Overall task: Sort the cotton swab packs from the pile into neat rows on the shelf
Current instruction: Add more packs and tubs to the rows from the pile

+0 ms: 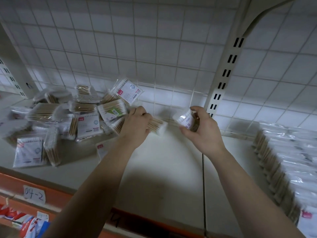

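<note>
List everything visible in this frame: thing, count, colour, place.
Pile of swab packs: many, count unclear, clear wrap with tan sticks and white labels, left on the shelf.
Row of packs: many, same colours, standing along the right side.
Shelf: one, off-white, orange front edge.
Label: one, white, handwritten 04-2, front edge at left.
Grid back panel: one, white wire, behind the shelf.
Upright: one, cream, slotted, right of centre.
Goods below: red, white and blue, bottom left, count unclear.
Left hand: holds one pack at the pile's edge.
Right hand: holds another pack, above the bare middle.
</note>
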A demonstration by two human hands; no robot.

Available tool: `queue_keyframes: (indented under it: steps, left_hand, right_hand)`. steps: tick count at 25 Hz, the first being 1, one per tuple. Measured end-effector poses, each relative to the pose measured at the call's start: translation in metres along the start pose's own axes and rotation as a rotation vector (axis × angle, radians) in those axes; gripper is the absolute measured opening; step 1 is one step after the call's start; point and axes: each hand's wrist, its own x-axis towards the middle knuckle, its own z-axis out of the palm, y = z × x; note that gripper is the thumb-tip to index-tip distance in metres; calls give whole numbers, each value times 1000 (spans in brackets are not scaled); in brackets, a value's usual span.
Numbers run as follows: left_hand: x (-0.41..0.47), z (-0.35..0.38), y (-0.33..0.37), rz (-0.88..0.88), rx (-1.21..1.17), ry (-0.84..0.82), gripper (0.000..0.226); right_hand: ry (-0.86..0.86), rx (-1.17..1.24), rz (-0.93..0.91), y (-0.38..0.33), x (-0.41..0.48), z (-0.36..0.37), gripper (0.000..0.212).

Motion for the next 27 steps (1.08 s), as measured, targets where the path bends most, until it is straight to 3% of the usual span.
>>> queue_keyframes:
  steps: [12, 21, 27]
  left_hand:
    - [-31, -36, 52, 22, -581, 152, 34]
    - [-48, -62, 119, 85, -636, 268, 48]
    - [-63, -77, 195, 137, -607, 388, 38]
  right_hand:
    - [60, 230, 78, -19, -47, -46, 54]
    - [170, 304, 63, -29, -86, -116, 58]
    - [277, 287, 51, -5, -117, -183, 61]
